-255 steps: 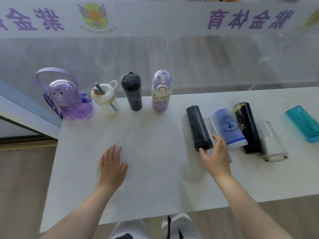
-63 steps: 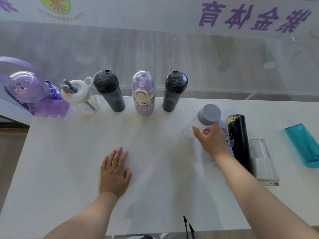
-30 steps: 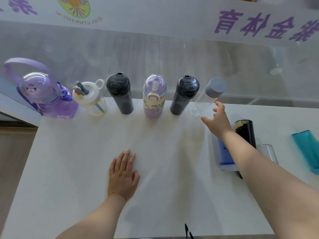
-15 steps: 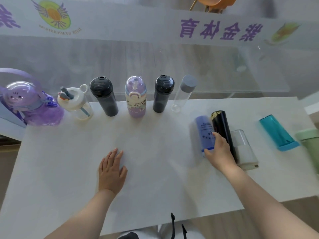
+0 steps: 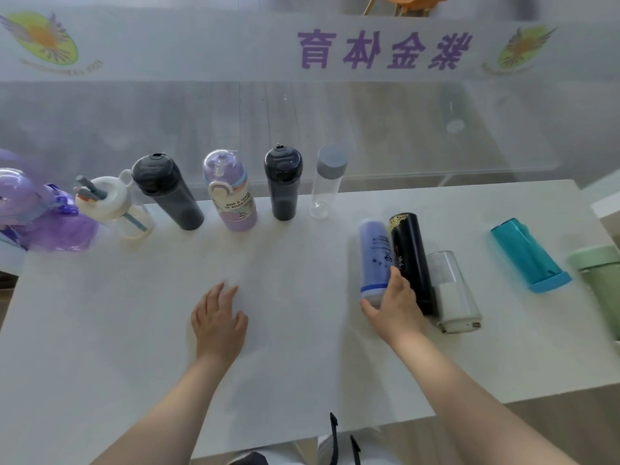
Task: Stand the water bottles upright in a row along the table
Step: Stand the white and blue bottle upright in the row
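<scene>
Six bottles stand along the table (image 5: 100,330) back edge, ending with the clear grey-capped bottle (image 5: 324,182). Five lie flat. Our right hand (image 5: 392,303) curls around the lying blue bottle (image 5: 374,253); left hand (image 5: 218,320) rests flat, empty.

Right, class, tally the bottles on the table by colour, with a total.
Purple: 2 (jug, lilac bottle)
Dark: 3 (left grey, right grey, black)
Clear: 3 (straw cup, grey-capped, white-capped)
Blue: 1 (blue bottle)
Teal: 1 (teal bottle)
Green: 1 (green bottle)
Total: 11
</scene>
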`<state>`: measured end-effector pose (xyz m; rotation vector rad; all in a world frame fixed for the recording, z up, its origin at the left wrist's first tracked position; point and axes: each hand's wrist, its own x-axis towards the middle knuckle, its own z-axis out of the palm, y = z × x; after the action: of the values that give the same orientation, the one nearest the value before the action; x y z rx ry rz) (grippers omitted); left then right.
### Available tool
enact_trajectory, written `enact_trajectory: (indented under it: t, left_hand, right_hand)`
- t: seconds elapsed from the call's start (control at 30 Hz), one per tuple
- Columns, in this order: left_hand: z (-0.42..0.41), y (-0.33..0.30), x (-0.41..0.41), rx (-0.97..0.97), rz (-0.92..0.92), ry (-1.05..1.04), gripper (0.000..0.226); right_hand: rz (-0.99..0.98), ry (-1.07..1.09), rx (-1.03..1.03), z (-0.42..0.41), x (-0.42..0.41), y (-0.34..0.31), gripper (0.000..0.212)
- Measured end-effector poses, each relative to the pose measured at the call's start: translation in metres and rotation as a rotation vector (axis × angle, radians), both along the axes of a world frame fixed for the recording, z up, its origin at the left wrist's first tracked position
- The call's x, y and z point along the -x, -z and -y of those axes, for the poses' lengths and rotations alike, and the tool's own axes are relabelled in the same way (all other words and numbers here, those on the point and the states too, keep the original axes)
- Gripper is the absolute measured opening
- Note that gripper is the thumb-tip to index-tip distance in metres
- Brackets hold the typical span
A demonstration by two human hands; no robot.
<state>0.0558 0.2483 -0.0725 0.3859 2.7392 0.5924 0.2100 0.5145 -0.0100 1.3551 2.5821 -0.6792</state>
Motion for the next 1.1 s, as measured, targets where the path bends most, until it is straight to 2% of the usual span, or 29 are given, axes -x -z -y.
enact_trajectory:
  t: [0.2,0.4,0.57,0.77,1.1]
  left_hand:
    - [-0.052,0.004,-0.028,-0.055,-0.039,0.072,0.055]
    - [-0.067,0.016,-0.042,0.025,-0.071,0.065,0.062]
    - [-0.066,0.023,-0.044,0.098,-0.123,0.091,0.063]
    - [-0.069,0.024,-0.046,0.137,-0.127,0.084,0.063]
    - [-0.070,0.025,-0.045,0.166,-0.113,0.076,0.064]
  right_hand:
    - [0.002,-0.041,0.036,-0.012,-0.002,-0.002,0.093]
    - [-0.016,-0.123,0.049,-0.034,-0.010,-0.015,0.091]
    - [-0.145,-0.128,0.115,-0.053,-0.012,-0.028,0.087]
    - [-0.373,-0.189,0.014,-0.069,-0.003,-0.054,0.082]
    - [-0.445,-0.364,-0.070,-0.083,0.020,-0.084,0.069]
